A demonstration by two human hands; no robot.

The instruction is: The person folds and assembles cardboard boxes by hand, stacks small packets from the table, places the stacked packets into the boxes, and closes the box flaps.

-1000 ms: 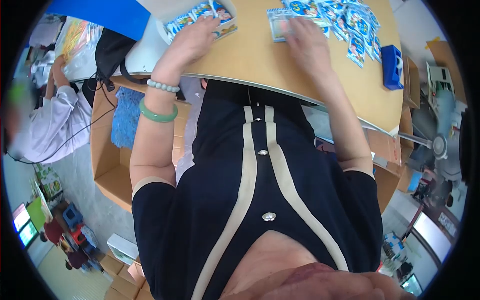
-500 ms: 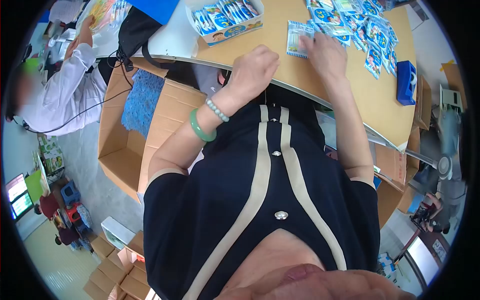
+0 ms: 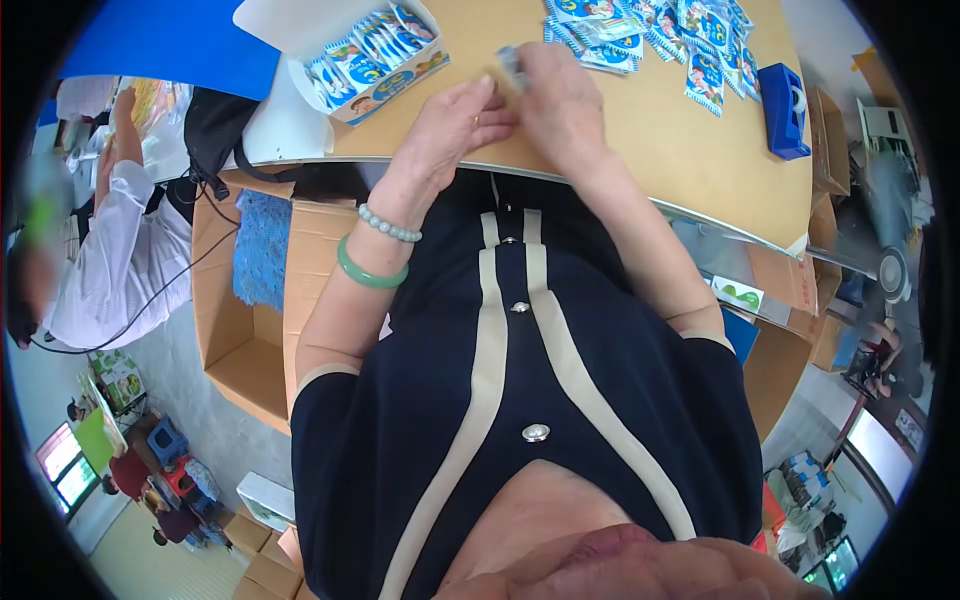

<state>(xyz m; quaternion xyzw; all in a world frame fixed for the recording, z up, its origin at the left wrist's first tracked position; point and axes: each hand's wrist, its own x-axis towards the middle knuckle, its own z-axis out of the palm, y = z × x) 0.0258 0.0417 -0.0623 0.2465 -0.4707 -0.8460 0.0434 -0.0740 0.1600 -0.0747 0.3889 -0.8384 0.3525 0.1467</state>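
Note:
My right hand (image 3: 562, 108) is raised over the table edge, its fingers pinching a small blue-and-white packet (image 3: 512, 68), partly blurred. Close to its left, my left hand (image 3: 450, 128) has its fingers apart and nothing visible in it; a bead bracelet and a green bangle are on that arm. Beyond my left hand stands an open white carton (image 3: 395, 84) holding a row of blue-and-white packets (image 3: 365, 55). More packets (image 3: 705, 75) lie in a loose pile at the top right of the table (image 3: 660, 150).
A blue tape dispenser (image 3: 786, 112) stands at the right table edge. A black bag (image 3: 215, 135) and a blue sheet (image 3: 170, 45) are at the left. Below the bag is an open cardboard box (image 3: 240, 350). Another person in white (image 3: 120, 260) is at the far left.
My right hand has lifted a packet off the table and moved left with it. My left hand, closed half a second ago, has opened and now faces my right hand.

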